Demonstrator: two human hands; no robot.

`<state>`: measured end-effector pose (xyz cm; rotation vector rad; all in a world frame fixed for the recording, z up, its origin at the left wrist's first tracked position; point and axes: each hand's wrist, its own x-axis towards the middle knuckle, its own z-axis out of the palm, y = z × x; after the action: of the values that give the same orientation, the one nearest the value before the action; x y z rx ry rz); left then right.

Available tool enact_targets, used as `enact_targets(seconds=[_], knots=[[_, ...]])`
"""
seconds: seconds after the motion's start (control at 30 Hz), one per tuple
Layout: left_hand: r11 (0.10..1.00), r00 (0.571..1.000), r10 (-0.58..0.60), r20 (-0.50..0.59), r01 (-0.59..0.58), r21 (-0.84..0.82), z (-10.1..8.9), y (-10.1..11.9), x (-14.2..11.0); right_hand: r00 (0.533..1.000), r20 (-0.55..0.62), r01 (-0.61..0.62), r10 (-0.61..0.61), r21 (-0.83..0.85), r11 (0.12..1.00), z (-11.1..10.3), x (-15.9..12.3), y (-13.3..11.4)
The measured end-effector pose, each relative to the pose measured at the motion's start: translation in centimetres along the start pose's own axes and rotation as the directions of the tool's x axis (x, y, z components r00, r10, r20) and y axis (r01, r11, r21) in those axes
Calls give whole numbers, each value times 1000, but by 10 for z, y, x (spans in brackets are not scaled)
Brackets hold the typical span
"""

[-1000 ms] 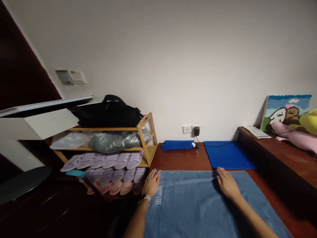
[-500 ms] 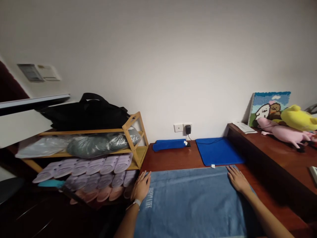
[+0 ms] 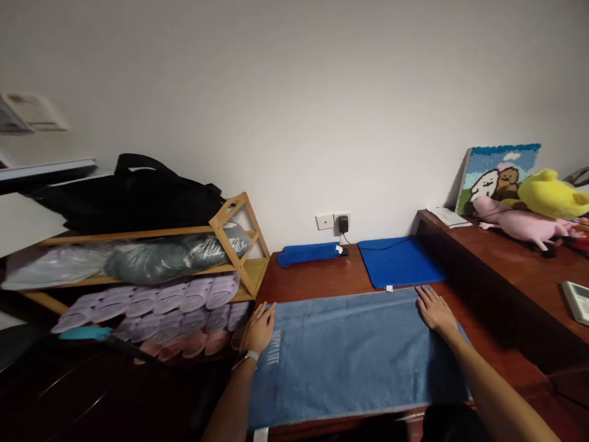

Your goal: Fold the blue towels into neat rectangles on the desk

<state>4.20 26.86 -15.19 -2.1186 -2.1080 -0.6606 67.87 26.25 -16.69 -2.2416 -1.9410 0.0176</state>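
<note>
A grey-blue towel (image 3: pixel 350 356) lies spread over the reddish-brown wooden desk (image 3: pixel 317 282), with pale lettering along its left side. My left hand (image 3: pixel 259 328) rests on the towel's far left corner, fingers stretched out. At the far right corner, my right hand (image 3: pixel 436 312) lies flat with its fingers extended. Neither hand is wrapped round anything. Just beyond the towel is a bright blue mat (image 3: pixel 400 263) with a small white tag, and left of it a folded blue cloth (image 3: pixel 308 253) near the wall.
Left of the desk stands a wooden rack (image 3: pixel 243 245) with a black bag (image 3: pixel 138 199) on top and several lilac slippers (image 3: pixel 170 298) below. A raised ledge on the right holds a pink plush toy (image 3: pixel 515 222), a yellow plush toy (image 3: pixel 547 193) and a picture (image 3: pixel 499 175). A black plug (image 3: pixel 343 224) sits in the wall socket.
The view has tilted down and shifted slightly right, so the towel's near edge now shows. Both hands stay at the towel's far corners, and the towel looks unmoved on the desk.
</note>
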Motion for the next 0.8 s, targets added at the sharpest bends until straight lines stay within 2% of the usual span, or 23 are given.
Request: enact_targets(seconds=[0.3,0.47,0.6,0.7,0.8], knots=[[1000,1000,-4,-10,4,-5,1,0,-1,1000,7,13,-12,-22,1000,4,0,3],[1000,999,11,38,-11,-5,-1,-2,0,1000,1,4,-4,-29,1000,3,-1,1],[999,995,41,95,-41,-3,-13,-2,0,1000,11,3,-3,-36,999,1,-3,-1],[997,991,71,114,-72,4,-22,3,-11,1000,-5,17,-17,-28,999,5,-4,1],[995,989,97,107,-99,10,-23,14,-31,1000,-22,21,-22,-29,999,10,-3,2]])
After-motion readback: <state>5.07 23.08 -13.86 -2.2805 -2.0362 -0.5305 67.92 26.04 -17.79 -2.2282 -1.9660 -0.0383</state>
